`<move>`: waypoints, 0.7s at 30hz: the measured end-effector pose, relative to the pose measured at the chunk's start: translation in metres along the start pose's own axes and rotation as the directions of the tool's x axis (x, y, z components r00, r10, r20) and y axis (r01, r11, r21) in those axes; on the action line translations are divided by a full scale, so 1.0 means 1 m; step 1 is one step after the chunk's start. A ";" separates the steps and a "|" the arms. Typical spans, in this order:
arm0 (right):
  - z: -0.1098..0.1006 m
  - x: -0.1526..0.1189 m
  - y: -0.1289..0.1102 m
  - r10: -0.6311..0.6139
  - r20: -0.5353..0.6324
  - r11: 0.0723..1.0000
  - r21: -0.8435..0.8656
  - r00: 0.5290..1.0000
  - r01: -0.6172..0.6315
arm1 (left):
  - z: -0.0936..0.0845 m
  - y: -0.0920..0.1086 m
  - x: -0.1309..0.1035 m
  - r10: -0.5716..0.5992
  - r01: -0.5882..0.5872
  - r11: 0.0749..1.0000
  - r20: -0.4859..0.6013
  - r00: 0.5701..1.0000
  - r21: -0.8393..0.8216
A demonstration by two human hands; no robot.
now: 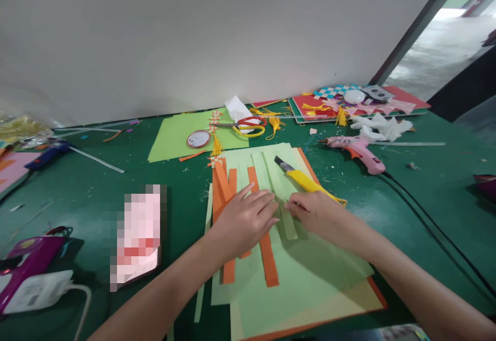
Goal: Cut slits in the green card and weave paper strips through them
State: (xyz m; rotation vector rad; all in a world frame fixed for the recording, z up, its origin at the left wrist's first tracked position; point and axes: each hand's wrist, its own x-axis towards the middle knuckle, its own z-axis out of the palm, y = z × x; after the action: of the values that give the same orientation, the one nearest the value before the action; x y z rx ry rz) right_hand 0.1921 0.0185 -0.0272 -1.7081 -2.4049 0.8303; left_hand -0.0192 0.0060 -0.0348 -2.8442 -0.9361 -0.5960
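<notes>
Light green paper sheets [310, 284] lie stacked over orange ones on the table. My left hand [248, 217] rests flat on the strips, fingers stretched out, across an orange strip [269, 263]. To its right, my right hand [306, 209] has its fingers pinched together at the edge of a light green strip [287, 222]; what the fingertips hold, if anything, is too small to tell. Several more orange strips [228, 271] lie left of my left hand. Just above my right hand is a yellow cutter [306, 181], its blade end pointing to the upper left.
A pink glue gun [360, 152] with a black cable lies at the right. Scissors [248, 126] and a round tin [199, 138] sit on green paper at the back. At the left are a blurred phone [139, 232], a purple glue gun [34, 253] and a white adapter [39, 292].
</notes>
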 end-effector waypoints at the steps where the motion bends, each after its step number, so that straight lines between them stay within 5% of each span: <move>1: 0.000 0.000 -0.002 0.010 -0.002 1.000 -0.023 1.000 -0.010 | -0.001 0.001 0.001 0.000 0.000 1.000 -0.014 1.000 -0.008; 7: -0.003 -0.004 -0.013 0.090 -0.075 0.965 -0.240 0.993 -0.106 | -0.002 0.008 0.004 0.032 -0.026 0.997 0.082 0.996 -0.071; 12: -0.007 -0.006 -0.013 0.083 -0.150 0.972 -0.204 0.985 -0.113 | 0.001 0.006 0.002 0.036 -0.027 0.995 0.099 0.994 -0.097; 21: -0.008 -0.008 -0.012 0.020 -0.102 0.973 -0.226 0.995 -0.043 | 0.000 0.009 0.005 0.099 -0.085 0.985 0.087 0.991 -0.150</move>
State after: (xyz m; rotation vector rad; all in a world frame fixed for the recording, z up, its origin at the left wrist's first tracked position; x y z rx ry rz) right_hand 0.1881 0.0114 -0.0128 -1.8212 -2.4936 0.4733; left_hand -0.0110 0.0015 -0.0322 -3.0506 -0.7996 -0.5456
